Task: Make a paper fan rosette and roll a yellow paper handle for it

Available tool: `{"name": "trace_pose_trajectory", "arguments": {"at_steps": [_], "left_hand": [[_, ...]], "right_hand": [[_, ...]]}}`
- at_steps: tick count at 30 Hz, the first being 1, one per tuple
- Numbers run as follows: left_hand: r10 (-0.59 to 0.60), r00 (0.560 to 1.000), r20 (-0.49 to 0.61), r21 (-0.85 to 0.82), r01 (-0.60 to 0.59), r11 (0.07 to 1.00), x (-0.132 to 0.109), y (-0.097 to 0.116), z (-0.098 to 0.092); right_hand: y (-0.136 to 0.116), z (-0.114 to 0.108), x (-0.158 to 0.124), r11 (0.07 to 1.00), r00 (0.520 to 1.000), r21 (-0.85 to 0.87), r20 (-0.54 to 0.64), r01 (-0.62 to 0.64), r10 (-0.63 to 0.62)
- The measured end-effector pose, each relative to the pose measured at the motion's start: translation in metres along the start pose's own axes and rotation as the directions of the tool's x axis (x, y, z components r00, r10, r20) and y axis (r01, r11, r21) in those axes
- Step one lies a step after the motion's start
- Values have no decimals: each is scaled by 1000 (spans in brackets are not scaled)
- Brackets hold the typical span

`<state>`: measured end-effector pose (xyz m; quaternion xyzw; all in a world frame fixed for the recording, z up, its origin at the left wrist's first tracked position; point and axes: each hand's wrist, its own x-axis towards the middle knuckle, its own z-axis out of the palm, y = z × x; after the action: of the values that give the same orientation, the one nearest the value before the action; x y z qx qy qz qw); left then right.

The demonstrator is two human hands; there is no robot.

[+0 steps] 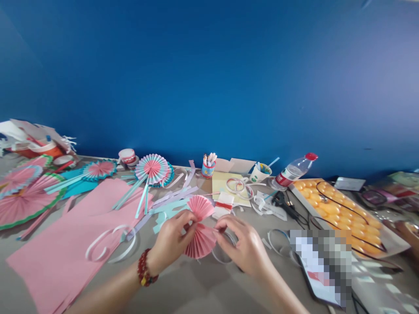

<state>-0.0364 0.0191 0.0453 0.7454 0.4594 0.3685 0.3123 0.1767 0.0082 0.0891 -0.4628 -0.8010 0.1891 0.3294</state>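
Note:
A pink pleated paper fan (200, 242), pinched in at its middle, spreads into a small upper and a larger lower half. My left hand (175, 237), with a red bead bracelet at the wrist, grips it at the narrow middle between thumb and fingers. Close against the fan's right edge, my right hand (244, 244) has thumb and forefinger drawn together; what they pinch is too small to make out. Just behind the fan lies a white card wound with red thread (224, 204). A white paper strip loop (222, 261) sits partly behind my right hand.
Large pink paper sheets (65, 244) cover the left, near finished pleated fans (152, 168). Along the blue wall stand a pen cup (208, 168), a paper cup (260, 173) and a plastic bottle (294, 171). At right are a phone (317, 274), cables and an orange bubbled panel (334, 209).

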Motion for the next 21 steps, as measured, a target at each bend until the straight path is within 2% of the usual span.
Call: {"name": "trace_pose_trajectory", "arguments": {"at_steps": [2, 8, 21], "left_hand": [[5, 1000, 7, -1, -5, 1000, 0, 1, 0], [39, 999, 14, -8, -39, 999, -1, 3, -2], [47, 998, 48, 45, -49, 998, -3, 5, -7]], "right_hand": [[-1, -1, 1, 1000, 1000, 19, 8, 10, -10], [-3, -7, 7, 988, 986, -46, -81, 144, -148], [0, -17, 12, 955, 972, -188, -3, 230, -234]]}}
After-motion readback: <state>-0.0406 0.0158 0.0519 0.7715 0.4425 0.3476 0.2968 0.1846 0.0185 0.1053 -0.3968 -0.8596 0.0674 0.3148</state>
